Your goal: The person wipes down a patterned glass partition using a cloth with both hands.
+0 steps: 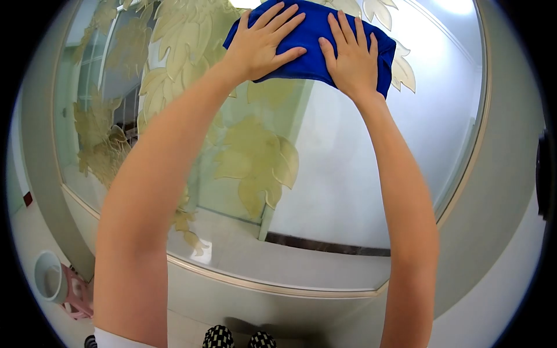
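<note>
A blue cloth (316, 43) is spread against the upper part of a glass pane (342, 174) with etched leaf patterns. My left hand (261, 43) lies flat on the cloth's left side, fingers spread. On the right side of the cloth, my right hand (354, 58) presses flat too, its fingers apart. Both arms reach up and forward. The cloth's top edge runs out at the top of the view.
A pale frame (278, 284) borders the glass below. At the lower left, a light basin (51, 277) sits on a pink stool (76, 296). My patterned shoes (219, 336) show at the bottom. A dark object (544, 174) is at the right edge.
</note>
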The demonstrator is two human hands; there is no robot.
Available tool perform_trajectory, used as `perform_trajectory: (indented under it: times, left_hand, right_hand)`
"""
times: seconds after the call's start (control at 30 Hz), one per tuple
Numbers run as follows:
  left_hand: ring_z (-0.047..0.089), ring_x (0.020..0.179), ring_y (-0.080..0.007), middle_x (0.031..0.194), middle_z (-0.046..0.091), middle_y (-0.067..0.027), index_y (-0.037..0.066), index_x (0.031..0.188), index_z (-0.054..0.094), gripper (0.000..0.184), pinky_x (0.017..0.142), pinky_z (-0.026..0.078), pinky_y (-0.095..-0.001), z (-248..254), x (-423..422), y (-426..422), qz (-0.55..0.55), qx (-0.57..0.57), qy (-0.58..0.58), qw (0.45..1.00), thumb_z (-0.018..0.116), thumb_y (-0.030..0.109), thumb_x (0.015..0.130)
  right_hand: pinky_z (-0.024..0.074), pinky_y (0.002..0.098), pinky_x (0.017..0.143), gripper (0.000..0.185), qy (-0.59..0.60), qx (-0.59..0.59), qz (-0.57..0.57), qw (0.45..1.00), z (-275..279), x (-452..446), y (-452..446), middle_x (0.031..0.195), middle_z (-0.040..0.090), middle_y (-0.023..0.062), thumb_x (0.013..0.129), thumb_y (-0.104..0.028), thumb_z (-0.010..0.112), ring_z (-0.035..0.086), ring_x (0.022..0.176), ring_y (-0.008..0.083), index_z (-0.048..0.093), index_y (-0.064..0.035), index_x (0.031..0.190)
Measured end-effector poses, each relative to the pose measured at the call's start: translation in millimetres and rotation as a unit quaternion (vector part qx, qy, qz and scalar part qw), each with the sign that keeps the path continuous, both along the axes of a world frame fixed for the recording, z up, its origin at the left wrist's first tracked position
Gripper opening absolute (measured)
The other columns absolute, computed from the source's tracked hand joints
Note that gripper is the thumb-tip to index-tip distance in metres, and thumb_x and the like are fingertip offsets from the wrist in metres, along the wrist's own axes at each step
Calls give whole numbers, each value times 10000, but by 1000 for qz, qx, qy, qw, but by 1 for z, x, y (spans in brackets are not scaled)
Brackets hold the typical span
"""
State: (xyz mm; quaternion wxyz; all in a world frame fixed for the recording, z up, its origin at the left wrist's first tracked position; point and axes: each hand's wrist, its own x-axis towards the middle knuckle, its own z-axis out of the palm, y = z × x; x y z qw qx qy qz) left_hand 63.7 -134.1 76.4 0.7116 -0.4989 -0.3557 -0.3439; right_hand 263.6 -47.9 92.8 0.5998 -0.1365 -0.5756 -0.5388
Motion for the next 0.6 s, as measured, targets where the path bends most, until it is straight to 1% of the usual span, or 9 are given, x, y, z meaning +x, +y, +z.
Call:
perform_trajectory:
  times: [0.07,0.13,0.2,0.3,0.43,0.53,0.6]
  left_hand:
    - [233,1439,-190,1553,294,12,250,1481,343,645,1152,134,-552,-2,0,-1,3,-7,-13,1000,384,597,939]
    - [238,1437,-198,1553,295,8,238,1479,351,633,1148,132,-546,-4,-2,-6,-33,-26,-13,999,391,576,945]
    - [239,1436,-208,1553,296,-5,220,1481,348,607,1144,126,-537,-5,-1,-5,-30,-40,-25,998,400,525,959]
    - [243,1433,-216,1550,300,-18,200,1485,337,595,1138,137,-545,-10,0,-4,-28,-50,-37,998,397,491,970]
    - [244,1432,-225,1553,293,-14,204,1483,339,613,1131,157,-555,-17,-2,-12,-6,-55,-43,998,429,500,954]
    - [242,1434,-226,1555,290,-13,207,1484,338,632,1132,165,-549,-16,-10,-10,-10,-76,-16,997,454,507,940]
    - [243,1434,-228,1556,287,-15,209,1485,335,644,1137,166,-538,-9,-19,-13,7,-109,12,994,464,513,931]
  right_hand:
    - [196,519,1136,534,-1,-4,3,1000,-1,1,-3,1519,361,29,981,-451,399,297,1411,269,400,-194,1449]
    - [199,519,1134,533,-6,-11,-7,1000,-3,-2,-8,1517,363,30,981,-446,404,295,1412,271,396,-194,1451]
    - [204,520,1132,528,-6,-16,-3,1000,-3,-2,-9,1517,362,29,980,-436,412,296,1411,272,399,-191,1448]
    - [217,527,1126,524,-18,-33,-5,999,-8,-3,-8,1512,367,31,979,-426,422,300,1406,281,406,-179,1441]
    - [219,534,1124,538,-32,-44,-8,998,-16,-3,-13,1519,351,38,978,-433,422,291,1409,291,395,-167,1445]
    - [219,537,1123,545,-33,-42,-13,998,-16,-8,-8,1526,338,37,976,-433,427,286,1411,287,385,-168,1451]
    - [218,537,1125,548,-36,-44,-19,998,-14,-11,-8,1529,333,34,976,-433,428,286,1411,285,381,-168,1454]
